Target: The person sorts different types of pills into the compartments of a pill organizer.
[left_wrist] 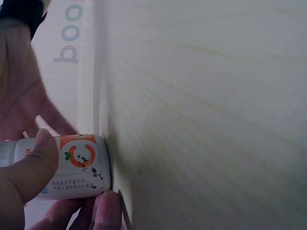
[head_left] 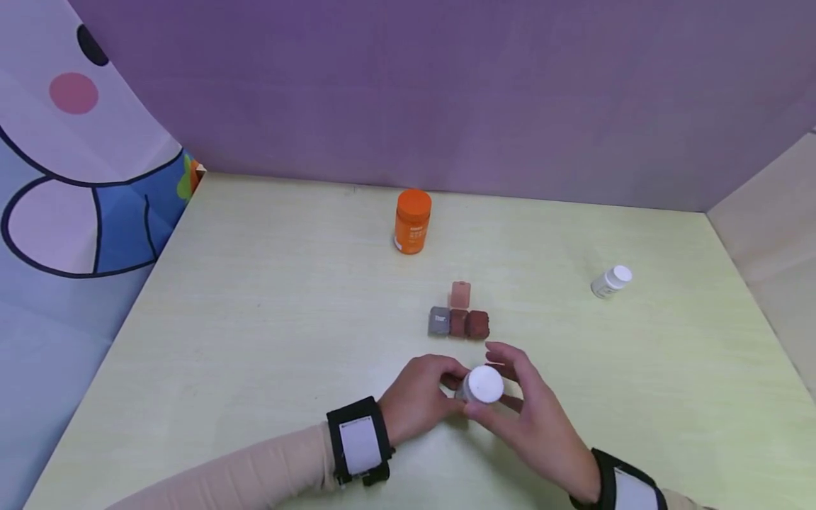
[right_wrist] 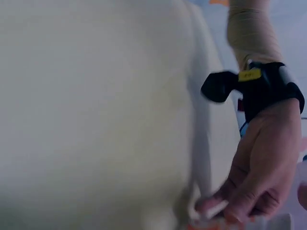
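A small white bottle (head_left: 484, 384) with a white cap stands upright on the table between the two hands. My left hand (head_left: 421, 397) grips its body from the left, thumb on the near side. The left wrist view shows the bottle's label (left_wrist: 79, 160), with an orange ring and printed characters. Around the right side of the bottle is my right hand (head_left: 532, 421), fingers spread and loosely bent, thumb tip at the bottle just below the cap. The right wrist view shows the left hand (right_wrist: 268, 158) and only a sliver of the bottle at the bottom edge.
Just beyond the hands lie several small blocks, a grey one (head_left: 439, 321), a pink one (head_left: 460, 295) and dark red ones (head_left: 478, 325). An orange bottle (head_left: 412, 222) stands near the back edge. Another small white bottle (head_left: 611, 281) is at the right. A purple panel (head_left: 433, 92) rises behind.
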The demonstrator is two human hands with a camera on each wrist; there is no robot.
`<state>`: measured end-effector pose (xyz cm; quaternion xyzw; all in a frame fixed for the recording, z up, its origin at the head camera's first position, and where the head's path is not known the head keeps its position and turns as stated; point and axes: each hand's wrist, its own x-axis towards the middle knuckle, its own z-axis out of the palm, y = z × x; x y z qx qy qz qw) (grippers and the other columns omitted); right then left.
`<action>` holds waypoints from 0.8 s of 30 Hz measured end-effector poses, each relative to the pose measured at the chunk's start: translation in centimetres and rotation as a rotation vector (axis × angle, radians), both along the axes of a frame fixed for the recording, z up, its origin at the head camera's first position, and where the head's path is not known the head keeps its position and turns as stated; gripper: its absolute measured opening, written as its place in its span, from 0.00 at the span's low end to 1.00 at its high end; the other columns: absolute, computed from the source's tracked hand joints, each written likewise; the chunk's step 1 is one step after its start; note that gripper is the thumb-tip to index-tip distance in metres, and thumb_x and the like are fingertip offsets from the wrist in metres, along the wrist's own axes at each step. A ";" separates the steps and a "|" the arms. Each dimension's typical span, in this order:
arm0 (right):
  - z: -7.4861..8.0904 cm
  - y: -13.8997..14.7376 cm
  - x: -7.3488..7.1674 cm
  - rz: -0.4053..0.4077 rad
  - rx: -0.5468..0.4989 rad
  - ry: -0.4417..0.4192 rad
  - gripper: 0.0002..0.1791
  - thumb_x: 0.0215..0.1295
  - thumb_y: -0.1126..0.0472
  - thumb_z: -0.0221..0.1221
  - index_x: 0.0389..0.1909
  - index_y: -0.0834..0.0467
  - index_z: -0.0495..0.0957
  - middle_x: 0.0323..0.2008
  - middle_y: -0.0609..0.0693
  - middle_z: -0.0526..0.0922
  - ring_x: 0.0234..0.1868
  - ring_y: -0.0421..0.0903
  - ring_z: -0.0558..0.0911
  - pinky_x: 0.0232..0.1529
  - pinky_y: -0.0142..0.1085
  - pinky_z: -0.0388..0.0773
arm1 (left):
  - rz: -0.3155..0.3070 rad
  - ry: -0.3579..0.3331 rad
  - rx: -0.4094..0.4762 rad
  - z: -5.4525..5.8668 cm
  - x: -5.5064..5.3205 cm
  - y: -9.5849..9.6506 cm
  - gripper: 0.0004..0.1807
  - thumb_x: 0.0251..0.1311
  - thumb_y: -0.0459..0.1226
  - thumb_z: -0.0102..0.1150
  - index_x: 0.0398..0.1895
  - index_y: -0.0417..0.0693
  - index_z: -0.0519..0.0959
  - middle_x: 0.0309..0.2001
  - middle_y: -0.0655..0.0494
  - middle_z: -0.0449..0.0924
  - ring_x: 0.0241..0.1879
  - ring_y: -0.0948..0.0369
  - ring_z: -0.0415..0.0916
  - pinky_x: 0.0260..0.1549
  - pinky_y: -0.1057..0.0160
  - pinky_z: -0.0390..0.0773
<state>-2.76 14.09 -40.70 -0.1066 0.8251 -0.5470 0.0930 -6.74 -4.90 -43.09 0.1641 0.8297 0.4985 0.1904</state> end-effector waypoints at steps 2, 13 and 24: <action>0.4 0.1 -0.5 0.034 0.053 0.029 0.36 0.58 0.58 0.75 0.64 0.59 0.67 0.60 0.57 0.74 0.59 0.55 0.78 0.50 0.42 0.84 | -0.001 -0.001 -0.001 0.0 0.0 0.0 0.19 0.51 0.30 0.77 0.47 0.39 0.85 0.42 0.52 0.87 0.42 0.61 0.83 0.45 0.64 0.79; 0.8 0.1 -1.1 0.104 0.077 0.000 0.26 0.58 0.65 0.74 0.52 0.55 0.71 0.50 0.50 0.77 0.53 0.51 0.78 0.49 0.36 0.83 | -0.003 0.004 -0.013 0.0 0.0 0.0 0.18 0.52 0.30 0.77 0.47 0.40 0.86 0.41 0.54 0.88 0.41 0.63 0.83 0.46 0.65 0.79; 0.7 0.6 -0.9 0.166 0.070 0.126 0.28 0.63 0.71 0.68 0.62 0.59 0.73 0.57 0.54 0.76 0.56 0.51 0.76 0.47 0.39 0.85 | 0.003 0.009 0.036 -0.2 0.0 -0.1 0.18 0.49 0.34 0.80 0.44 0.43 0.87 0.39 0.57 0.88 0.40 0.64 0.84 0.46 0.65 0.79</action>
